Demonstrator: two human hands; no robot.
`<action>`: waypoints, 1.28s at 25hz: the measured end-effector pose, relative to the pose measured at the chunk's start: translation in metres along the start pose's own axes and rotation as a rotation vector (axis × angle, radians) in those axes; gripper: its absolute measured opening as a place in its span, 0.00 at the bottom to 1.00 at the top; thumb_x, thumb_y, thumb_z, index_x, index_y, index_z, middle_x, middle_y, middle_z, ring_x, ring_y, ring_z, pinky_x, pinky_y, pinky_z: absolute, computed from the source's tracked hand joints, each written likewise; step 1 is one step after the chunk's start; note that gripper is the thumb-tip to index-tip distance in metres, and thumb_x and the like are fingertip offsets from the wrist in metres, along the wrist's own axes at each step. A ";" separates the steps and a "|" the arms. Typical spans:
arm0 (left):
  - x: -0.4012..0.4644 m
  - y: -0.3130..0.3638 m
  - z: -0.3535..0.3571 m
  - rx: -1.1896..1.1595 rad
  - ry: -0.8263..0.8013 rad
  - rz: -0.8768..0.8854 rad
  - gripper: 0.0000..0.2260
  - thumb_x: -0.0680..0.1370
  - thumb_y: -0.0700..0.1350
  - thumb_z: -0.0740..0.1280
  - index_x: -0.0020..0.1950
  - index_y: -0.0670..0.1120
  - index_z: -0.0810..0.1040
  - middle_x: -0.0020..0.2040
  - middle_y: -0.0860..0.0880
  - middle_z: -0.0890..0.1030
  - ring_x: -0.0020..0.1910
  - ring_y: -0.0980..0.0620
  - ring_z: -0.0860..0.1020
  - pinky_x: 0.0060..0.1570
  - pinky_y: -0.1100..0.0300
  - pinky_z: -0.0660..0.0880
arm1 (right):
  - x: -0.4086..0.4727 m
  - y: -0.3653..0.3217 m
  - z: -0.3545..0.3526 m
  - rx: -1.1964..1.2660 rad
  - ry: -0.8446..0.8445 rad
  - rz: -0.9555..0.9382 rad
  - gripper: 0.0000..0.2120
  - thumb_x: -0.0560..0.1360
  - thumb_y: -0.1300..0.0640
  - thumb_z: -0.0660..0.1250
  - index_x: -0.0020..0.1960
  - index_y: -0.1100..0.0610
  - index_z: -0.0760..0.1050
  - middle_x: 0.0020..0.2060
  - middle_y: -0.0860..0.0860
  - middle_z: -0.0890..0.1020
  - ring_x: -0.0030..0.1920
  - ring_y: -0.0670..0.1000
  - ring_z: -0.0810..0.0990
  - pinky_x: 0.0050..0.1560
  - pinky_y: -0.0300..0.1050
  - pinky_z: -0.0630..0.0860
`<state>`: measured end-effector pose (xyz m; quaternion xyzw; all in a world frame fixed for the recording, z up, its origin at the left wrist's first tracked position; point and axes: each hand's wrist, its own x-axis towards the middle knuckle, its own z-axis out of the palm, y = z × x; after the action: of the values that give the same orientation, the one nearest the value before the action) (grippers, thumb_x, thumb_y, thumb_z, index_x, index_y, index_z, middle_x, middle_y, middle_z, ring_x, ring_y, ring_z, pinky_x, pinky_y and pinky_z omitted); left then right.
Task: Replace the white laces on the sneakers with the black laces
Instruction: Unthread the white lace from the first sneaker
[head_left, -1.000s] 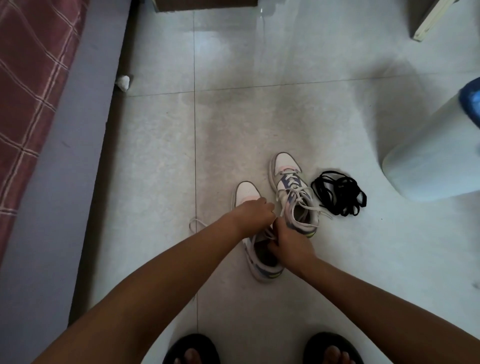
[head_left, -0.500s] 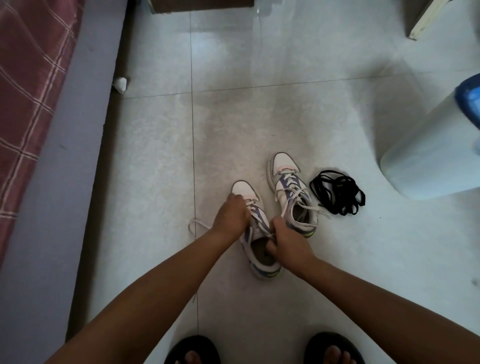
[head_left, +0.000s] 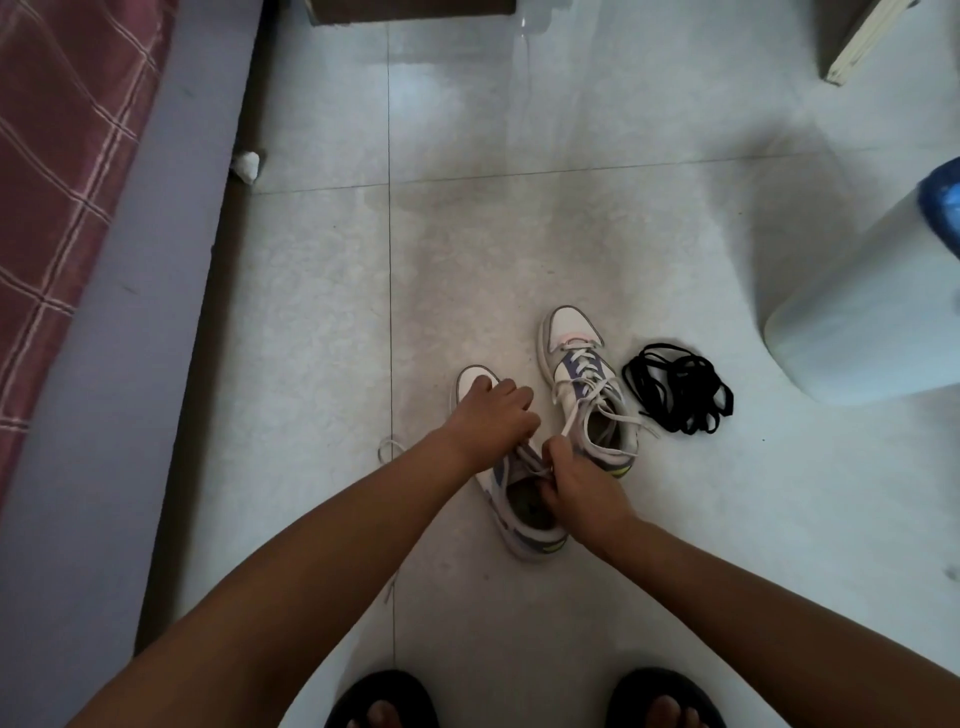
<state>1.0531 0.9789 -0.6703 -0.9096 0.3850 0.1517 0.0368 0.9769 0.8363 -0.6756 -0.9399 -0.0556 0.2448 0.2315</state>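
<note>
White laces on near sneaker (head_left: 524, 512): left hand (head_left: 493, 415) curled over its forefoot, right hand (head_left: 571, 480) pinching a lace at the collar. Black laces (head_left: 678, 387) bundled beside far sneaker (head_left: 582, 374).

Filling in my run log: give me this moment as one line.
step: unlacing near sneaker | left hand: on its front | right hand: pinching white lace | far sneaker: laced white | black laces: untouched on floor
</note>
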 end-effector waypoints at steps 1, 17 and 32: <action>0.001 -0.003 -0.001 0.067 0.021 0.036 0.11 0.79 0.42 0.60 0.59 0.45 0.75 0.59 0.45 0.72 0.60 0.43 0.70 0.58 0.48 0.64 | 0.000 0.001 -0.001 -0.002 0.000 -0.005 0.08 0.78 0.57 0.59 0.55 0.59 0.65 0.47 0.58 0.78 0.46 0.58 0.77 0.40 0.48 0.68; -0.002 -0.018 -0.011 0.263 0.097 0.176 0.10 0.74 0.40 0.67 0.54 0.49 0.81 0.57 0.48 0.77 0.59 0.46 0.74 0.66 0.44 0.65 | 0.010 -0.006 -0.002 -0.035 -0.084 -0.011 0.08 0.78 0.58 0.58 0.56 0.59 0.65 0.46 0.59 0.79 0.44 0.60 0.78 0.39 0.51 0.72; 0.004 -0.025 -0.008 0.192 -0.048 0.153 0.12 0.78 0.40 0.60 0.59 0.48 0.77 0.61 0.46 0.73 0.63 0.44 0.70 0.65 0.46 0.60 | 0.009 -0.008 -0.005 -0.074 -0.139 -0.032 0.06 0.78 0.59 0.58 0.54 0.57 0.64 0.50 0.59 0.78 0.46 0.59 0.77 0.40 0.51 0.71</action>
<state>1.0752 0.9920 -0.6648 -0.8661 0.4650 0.1381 0.1210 0.9876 0.8430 -0.6717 -0.9275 -0.0954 0.3037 0.1961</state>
